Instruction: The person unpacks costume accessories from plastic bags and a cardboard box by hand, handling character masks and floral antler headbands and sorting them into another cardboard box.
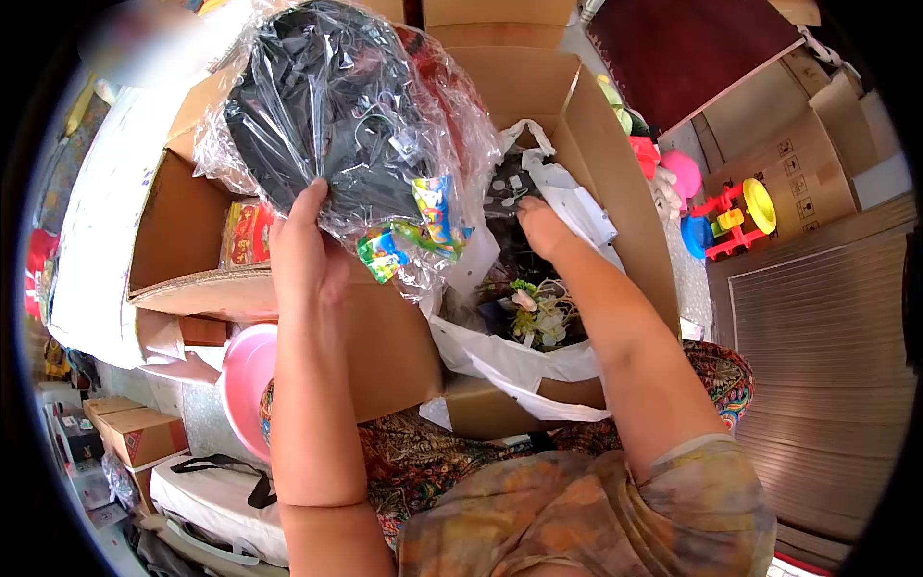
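Observation:
My left hand [312,231] pinches the lower edge of a clear plastic bag [327,115] with dark contents, held above a large cardboard box [606,144]. Small colourful packets [433,207] show at the bag's lower right, and something red lies behind it. My right hand [546,229] reaches into a white plastic bag [572,197] inside the box, its fingertips at a dark packaged item [510,188]. What those fingers grip, if anything, is hidden. Pale artificial flowers [543,317] lie in the white bag, below my right hand.
A red packet [247,234] sits in the box's left part. A pink basin [248,385] stands at lower left, near a white case [221,500]. Colourful toys [731,219], another carton [793,178] and a ribbed brown panel [817,365] are on the right.

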A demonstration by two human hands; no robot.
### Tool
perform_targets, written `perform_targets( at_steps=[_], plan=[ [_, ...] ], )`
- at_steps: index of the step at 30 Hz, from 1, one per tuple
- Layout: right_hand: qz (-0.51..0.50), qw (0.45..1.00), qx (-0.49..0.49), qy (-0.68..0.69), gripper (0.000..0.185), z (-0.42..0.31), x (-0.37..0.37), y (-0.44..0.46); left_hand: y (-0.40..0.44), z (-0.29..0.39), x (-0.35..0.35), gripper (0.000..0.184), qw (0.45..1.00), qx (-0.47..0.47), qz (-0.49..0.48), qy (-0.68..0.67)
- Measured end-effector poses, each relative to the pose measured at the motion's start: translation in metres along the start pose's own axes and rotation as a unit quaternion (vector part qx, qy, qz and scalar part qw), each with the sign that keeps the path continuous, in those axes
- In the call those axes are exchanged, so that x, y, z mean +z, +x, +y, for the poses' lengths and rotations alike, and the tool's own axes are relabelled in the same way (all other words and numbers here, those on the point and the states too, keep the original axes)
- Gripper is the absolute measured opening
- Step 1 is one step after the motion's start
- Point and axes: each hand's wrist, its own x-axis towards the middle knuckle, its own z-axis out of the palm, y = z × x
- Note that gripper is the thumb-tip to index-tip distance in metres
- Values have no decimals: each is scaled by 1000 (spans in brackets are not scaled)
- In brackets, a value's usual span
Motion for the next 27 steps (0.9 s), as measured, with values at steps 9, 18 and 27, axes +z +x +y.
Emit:
perform_targets(
  at_steps=[9,18,27],
  plan=[
    [87,988,71,109,8,19,-129,9,5,-4,-6,28,999,-23,-23,44],
    [36,953,-43,298,9,43,-229,16,4,6,-6,25,1000,14,4,23],
    [52,948,47,310,10,52,-297,-12,13,22,-20,29,999,49,2,-23]
  ],
)
